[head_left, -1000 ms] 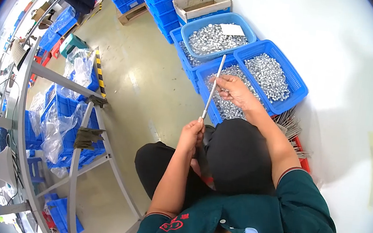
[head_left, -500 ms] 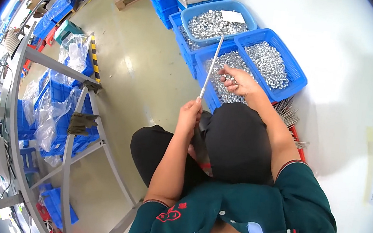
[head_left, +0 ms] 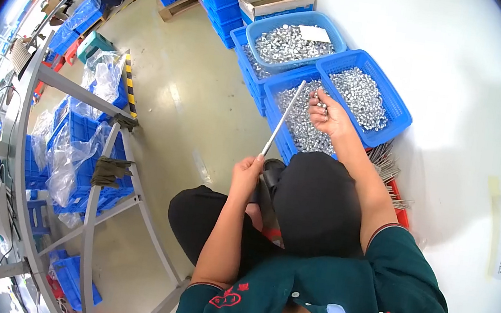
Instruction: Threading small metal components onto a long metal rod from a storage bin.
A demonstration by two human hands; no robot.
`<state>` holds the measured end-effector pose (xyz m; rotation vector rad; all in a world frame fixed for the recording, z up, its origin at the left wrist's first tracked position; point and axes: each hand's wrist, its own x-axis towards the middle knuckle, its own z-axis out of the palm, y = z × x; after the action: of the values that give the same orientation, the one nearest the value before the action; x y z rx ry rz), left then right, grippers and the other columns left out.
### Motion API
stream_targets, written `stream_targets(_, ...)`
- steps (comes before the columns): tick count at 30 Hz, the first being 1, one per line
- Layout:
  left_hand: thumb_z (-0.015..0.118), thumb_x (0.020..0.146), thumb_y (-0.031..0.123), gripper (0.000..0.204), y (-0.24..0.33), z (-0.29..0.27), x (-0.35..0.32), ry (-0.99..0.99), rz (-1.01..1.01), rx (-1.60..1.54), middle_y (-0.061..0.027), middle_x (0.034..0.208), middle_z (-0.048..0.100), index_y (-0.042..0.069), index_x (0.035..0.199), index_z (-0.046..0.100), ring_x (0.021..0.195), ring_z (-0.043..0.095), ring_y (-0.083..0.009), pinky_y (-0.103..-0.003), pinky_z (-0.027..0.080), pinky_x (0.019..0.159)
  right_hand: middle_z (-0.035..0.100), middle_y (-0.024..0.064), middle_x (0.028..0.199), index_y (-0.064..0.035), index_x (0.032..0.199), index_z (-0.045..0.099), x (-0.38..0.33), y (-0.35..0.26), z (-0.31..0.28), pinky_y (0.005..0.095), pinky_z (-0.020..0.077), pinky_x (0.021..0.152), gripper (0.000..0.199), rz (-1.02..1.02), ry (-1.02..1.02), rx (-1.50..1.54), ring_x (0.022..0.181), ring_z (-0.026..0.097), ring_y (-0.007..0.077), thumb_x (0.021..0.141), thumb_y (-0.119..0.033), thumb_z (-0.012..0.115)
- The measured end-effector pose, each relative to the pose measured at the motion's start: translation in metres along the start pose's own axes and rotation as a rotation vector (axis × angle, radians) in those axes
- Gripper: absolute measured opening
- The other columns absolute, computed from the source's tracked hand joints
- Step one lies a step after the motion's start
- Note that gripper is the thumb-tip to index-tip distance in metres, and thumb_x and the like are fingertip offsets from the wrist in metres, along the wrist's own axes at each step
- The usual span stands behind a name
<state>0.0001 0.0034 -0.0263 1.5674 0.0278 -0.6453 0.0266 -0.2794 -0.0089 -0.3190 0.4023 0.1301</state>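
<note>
My left grip (head_left: pixel 247 170) is closed around the lower end of a thin metal rod (head_left: pixel 283 118), whose long axis runs up and to the right, away from me, its free tip over the blue bin of small metal parts (head_left: pixel 302 120). My right grip (head_left: pixel 329 114) pinches a few of those parts just beside the rod's upper end, so it is the nearer hand to the tip. A second blue bin (head_left: pixel 394 108) sits just right of it.
</note>
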Motion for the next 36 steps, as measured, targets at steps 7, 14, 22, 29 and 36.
stream_targets(7,0.056,0.085,0.034,0.034,-0.007,-0.005,-0.003,-0.041,-0.015,0.146,0.0033,0.055,0.042,0.007,0.065,0.051,0.049,0.039,-0.0066,-0.022,0.037,0.046,0.045,0.0004,0.067,-0.0045,0.088,0.053,-0.002,-0.002,0.008,0.0155,0.0242,0.034,0.021,-0.023,0.022,-0.037,0.047,0.036,0.0052,0.084,-0.024,0.059)
stream_targets(14,0.056,0.085,0.034,0.035,-0.008,0.003,-0.006,-0.041,0.019,0.137,0.0031,0.056,0.042,0.007,0.064,0.051,0.05,0.04,-0.007,-0.022,0.032,0.046,0.045,0.001,0.066,-0.0023,0.088,0.055,-0.006,-0.01,0.014,0.0151,0.0255,0.034,0.019,-0.127,-0.035,-0.287,0.046,0.037,0.0046,0.083,-0.02,0.06)
stream_targets(22,0.056,0.084,0.031,0.037,-0.003,0.004,-0.007,0.004,0.096,0.107,0.003,0.052,0.042,0.0,0.064,0.054,0.051,0.035,-0.0068,-0.026,0.029,0.045,0.047,-0.0001,0.063,0.0029,0.088,0.057,-0.03,-0.042,0.056,0.0162,0.0236,0.033,0.019,-0.137,0.068,-0.943,0.042,0.035,0.003,0.081,-0.014,0.061)
stream_targets(29,0.057,0.084,0.033,0.036,0.016,0.012,-0.019,0.083,0.204,0.285,0.0039,0.053,0.041,0.003,0.064,0.052,0.049,0.036,-0.0055,-0.024,0.029,0.043,0.047,-0.0011,0.06,-0.0008,0.084,0.058,-0.035,-0.053,0.062,0.0165,0.0204,0.033,0.021,-0.182,0.102,-1.103,0.042,0.035,0.0028,0.079,-0.02,0.064)
stream_targets(36,0.055,0.084,0.034,0.036,0.023,0.022,-0.017,0.048,0.181,0.279,0.0039,0.05,0.039,0.005,0.064,0.052,0.045,0.034,-0.0062,-0.025,0.026,0.041,0.047,0.0003,0.061,-0.0004,0.083,0.057,-0.033,-0.048,0.048,0.0162,0.0222,0.034,0.018,-0.242,0.006,-0.804,0.043,0.036,0.0032,0.08,-0.017,0.064)
